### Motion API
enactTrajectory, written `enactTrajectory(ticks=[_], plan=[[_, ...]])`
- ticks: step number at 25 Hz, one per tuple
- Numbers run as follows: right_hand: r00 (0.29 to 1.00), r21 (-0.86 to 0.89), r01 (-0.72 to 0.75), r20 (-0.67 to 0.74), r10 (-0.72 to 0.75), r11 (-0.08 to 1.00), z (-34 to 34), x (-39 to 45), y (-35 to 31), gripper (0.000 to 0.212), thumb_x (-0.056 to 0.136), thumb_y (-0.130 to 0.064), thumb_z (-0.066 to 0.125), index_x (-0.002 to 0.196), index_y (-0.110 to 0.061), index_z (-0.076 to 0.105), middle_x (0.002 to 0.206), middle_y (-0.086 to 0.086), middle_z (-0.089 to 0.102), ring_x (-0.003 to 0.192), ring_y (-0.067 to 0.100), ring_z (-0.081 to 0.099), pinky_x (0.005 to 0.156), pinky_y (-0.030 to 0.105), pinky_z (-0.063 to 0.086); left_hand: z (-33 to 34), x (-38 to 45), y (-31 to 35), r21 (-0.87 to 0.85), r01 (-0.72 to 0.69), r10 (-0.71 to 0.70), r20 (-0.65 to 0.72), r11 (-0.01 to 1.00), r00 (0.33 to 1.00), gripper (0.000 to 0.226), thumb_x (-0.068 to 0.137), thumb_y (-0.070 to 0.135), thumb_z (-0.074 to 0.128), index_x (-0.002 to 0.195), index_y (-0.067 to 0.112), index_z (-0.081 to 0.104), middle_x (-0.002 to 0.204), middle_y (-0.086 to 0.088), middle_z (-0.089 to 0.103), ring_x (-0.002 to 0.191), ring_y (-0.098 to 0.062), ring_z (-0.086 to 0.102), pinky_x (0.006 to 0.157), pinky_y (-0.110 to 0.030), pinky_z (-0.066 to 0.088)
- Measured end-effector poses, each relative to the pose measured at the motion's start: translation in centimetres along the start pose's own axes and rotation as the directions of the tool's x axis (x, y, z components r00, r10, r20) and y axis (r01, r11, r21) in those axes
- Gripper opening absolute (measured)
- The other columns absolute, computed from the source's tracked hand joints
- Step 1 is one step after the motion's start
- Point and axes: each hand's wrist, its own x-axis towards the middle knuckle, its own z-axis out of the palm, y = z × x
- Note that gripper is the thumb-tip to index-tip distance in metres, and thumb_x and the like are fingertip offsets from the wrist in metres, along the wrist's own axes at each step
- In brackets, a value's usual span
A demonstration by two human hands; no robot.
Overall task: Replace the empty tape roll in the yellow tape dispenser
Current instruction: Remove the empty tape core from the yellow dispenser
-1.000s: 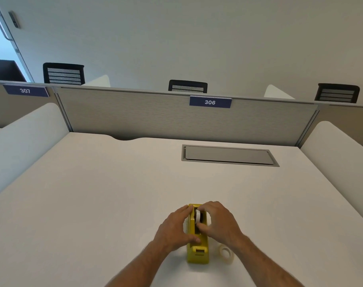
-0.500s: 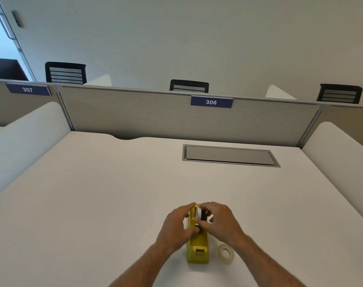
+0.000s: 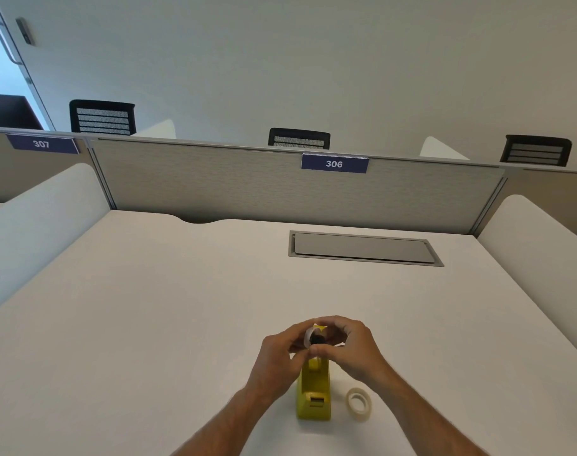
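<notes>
Yellow plastic tape dispenser [image 3: 314, 394] sits on the white desk [image 3: 149, 324], near the front edge, cutter end toward the camera. Both hands are bunched just above its far end: left hand [image 3: 278, 358] and right hand [image 3: 353, 348] have their fingers closed around a small white empty tape core [image 3: 310, 335] with a black hub [image 3: 316, 339] inside. A full translucent tape roll [image 3: 359, 403] lies flat just right of the dispenser.

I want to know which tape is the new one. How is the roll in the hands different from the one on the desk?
The roll in the hands is held up above the yellow dispenser and has a black hub in its middle; the roll on the desk lies flat, untouched, its middle open. The held one looks plain white, the desk one glossy and see-through. Both are small round rings.
</notes>
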Motion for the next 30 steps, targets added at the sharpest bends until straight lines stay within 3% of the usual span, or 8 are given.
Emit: enactTrajectory(ticks=[3,7,13,17,22,26,28,30], plan=[[0.996,0.085,-0.066,0.061,0.060,0.994,-0.3,0.0,-0.3,0.047,0.064,-0.015,0.092,0.106,-0.027,0.073,0.089,0.005,0.072,0.082,0.019,0.072,0.078,0.035,0.062,-0.3,0.0,0.4,0.048,-0.040,0.037,0.059,0.998,0.998,0.061,0.086,0.012,0.074,0.135,0.042,0.052,0.110,0.017,0.070,0.093,-0.001,0.070,0.086,-0.013,0.054],[0.990,0.215,-0.131,0.081,0.116,0.968,-0.5,-0.1,-0.6,0.037,0.063,-0.006,0.091,0.092,-0.023,0.077,0.084,0.012,0.071,0.084,0.034,0.072,0.076,0.049,0.063,0.0,0.0,0.8,0.096,-0.070,0.064,0.060,0.993,0.996,0.048,0.084,0.023,0.074,0.127,0.032,0.055,0.112,0.012,0.072,0.092,-0.009,0.069,0.084,-0.027,0.059],[0.973,0.401,-0.227,0.046,0.228,0.888,0.1,-0.5,-1.0,0.032,0.064,-0.008,0.092,0.087,-0.009,0.071,0.080,0.018,0.068,0.075,0.032,0.074,0.070,0.045,0.063,-0.1,0.2,0.7,0.200,-0.148,0.166,-0.072,0.968,0.984,0.032,0.082,0.024,0.076,0.112,0.021,0.068,0.119,0.005,0.069,0.100,-0.007,0.066,0.084,-0.026,0.058],[0.974,0.463,-0.217,0.039,0.225,0.859,0.4,-0.6,-1.2,0.035,0.064,-0.011,0.092,0.089,-0.004,0.068,0.079,0.018,0.075,0.077,0.034,0.075,0.063,0.036,0.062,0.4,0.2,1.0,0.037,-0.035,0.040,-0.125,0.999,0.991,0.046,0.080,0.010,0.077,0.122,0.024,0.064,0.117,0.005,0.071,0.088,-0.004,0.071,0.079,-0.024,0.061],[0.977,0.489,-0.187,0.001,0.213,0.852,0.5,-0.4,-1.1,0.037,0.067,-0.021,0.091,0.088,-0.004,0.065,0.083,0.020,0.077,0.081,0.035,0.076,0.067,0.040,0.063,0.6,0.5,1.1,-0.079,0.062,-0.075,-0.169,0.995,0.983,0.055,0.079,0.010,0.080,0.129,0.027,0.063,0.110,0.015,0.071,0.091,0.000,0.073,0.082,-0.018,0.059],[0.974,0.499,-0.171,-0.043,0.221,0.850,0.5,-0.2,-0.7,0.038,0.061,-0.029,0.093,0.077,-0.006,0.068,0.082,0.018,0.074,0.081,0.032,0.075,0.066,0.039,0.063,0.9,0.5,1.4,-0.138,0.089,-0.115,-0.188,0.986,0.975,0.037,0.077,0.015,0.084,0.111,0.025,0.075,0.096,0.012,0.077,0.084,-0.001,0.073,0.077,-0.022,0.062],[0.958,0.478,-0.163,-0.134,0.255,0.863,0.0,0.0,-0.4,0.037,0.054,-0.032,0.095,0.067,-0.009,0.069,0.082,0.015,0.071,0.079,0.026,0.076,0.065,0.040,0.064,0.8,0.7,1.5,-0.197,0.162,-0.199,-0.188,0.967,0.962,0.038,0.071,0.020,0.089,0.106,0.026,0.076,0.095,0.012,0.076,0.081,-0.002,0.072,0.070,-0.015,0.059],[0.928,0.331,-0.183,-0.254,0.274,0.926,-0.9,0.2,0.4,0.037,0.053,-0.030,0.097,0.062,-0.010,0.067,0.084,0.011,0.071,0.071,0.016,0.074,0.063,0.040,0.065,0.4,1.0,1.3,-0.269,0.255,-0.308,-0.181,0.929,0.934,0.034,0.067,0.022,0.091,0.096,0.030,0.077,0.090,0.011,0.076,0.076,-0.006,0.072,0.063,-0.011,0.054]])
